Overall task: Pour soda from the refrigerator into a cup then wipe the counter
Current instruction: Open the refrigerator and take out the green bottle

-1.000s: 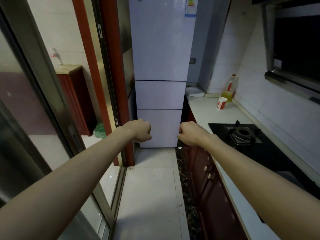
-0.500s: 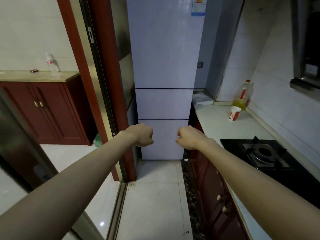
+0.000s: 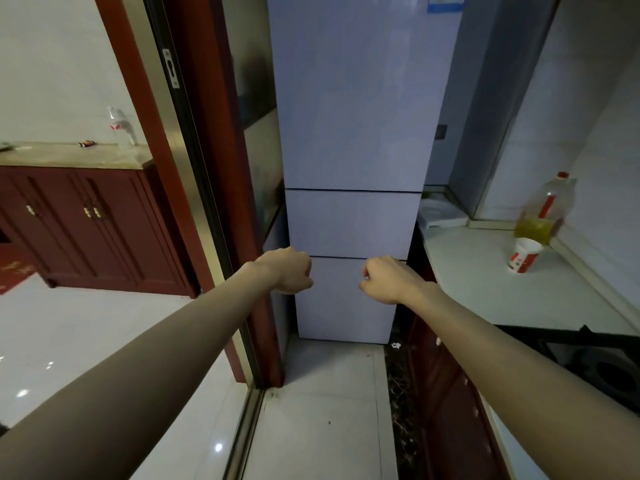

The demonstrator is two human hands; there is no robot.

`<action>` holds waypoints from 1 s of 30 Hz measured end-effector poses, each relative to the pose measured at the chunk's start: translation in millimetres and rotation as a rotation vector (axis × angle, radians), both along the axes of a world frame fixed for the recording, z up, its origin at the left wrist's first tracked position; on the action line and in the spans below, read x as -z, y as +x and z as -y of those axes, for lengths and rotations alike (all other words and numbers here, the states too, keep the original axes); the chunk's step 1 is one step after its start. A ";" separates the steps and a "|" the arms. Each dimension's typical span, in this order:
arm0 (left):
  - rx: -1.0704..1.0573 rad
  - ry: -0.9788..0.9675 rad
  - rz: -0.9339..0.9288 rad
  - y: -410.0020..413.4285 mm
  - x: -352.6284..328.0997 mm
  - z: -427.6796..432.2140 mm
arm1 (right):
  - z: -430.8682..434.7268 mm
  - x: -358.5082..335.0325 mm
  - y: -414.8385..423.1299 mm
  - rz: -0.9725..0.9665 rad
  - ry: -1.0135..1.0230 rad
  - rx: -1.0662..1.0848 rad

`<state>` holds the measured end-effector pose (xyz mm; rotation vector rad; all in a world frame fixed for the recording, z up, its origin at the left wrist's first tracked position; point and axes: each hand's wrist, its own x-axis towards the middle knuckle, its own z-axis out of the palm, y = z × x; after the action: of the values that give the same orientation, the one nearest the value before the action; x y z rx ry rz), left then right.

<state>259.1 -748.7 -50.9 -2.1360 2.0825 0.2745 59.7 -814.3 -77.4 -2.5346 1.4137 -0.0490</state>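
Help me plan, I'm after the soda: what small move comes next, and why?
Probably step closer and reach for the top door of the fridge. All its doors are closed, and both the left hand and right hand are empty fists short of it.

You find no legible text: the sticker (image 3: pixel 444 3) on the refrigerator (image 3: pixel 349 98) at 12 o'clock and the cup's (image 3: pixel 523 255) red print at 2 o'clock are blurred.

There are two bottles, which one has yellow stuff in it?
The big bottle on the kitchen counter, right behind the cup. It has a red cap and yellow liquid at the bottom. The small bottle on the far sideboard looks clear.
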 end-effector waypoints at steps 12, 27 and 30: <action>0.007 0.019 -0.019 111.1 12.5 161.0 | 171.6 6.6 110.7 -0.067 -0.002 -0.027; 0.004 0.044 -0.042 205.2 25.5 310.5 | 329.9 4.8 220.1 -0.123 0.013 -0.084; -0.035 0.064 -0.055 215.7 26.7 335.1 | 361.0 5.1 239.5 -0.125 0.016 -0.122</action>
<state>474.8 -1083.8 -77.7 -2.1535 2.0377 0.4035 299.2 -1175.2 -82.5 -2.6459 1.2927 0.1432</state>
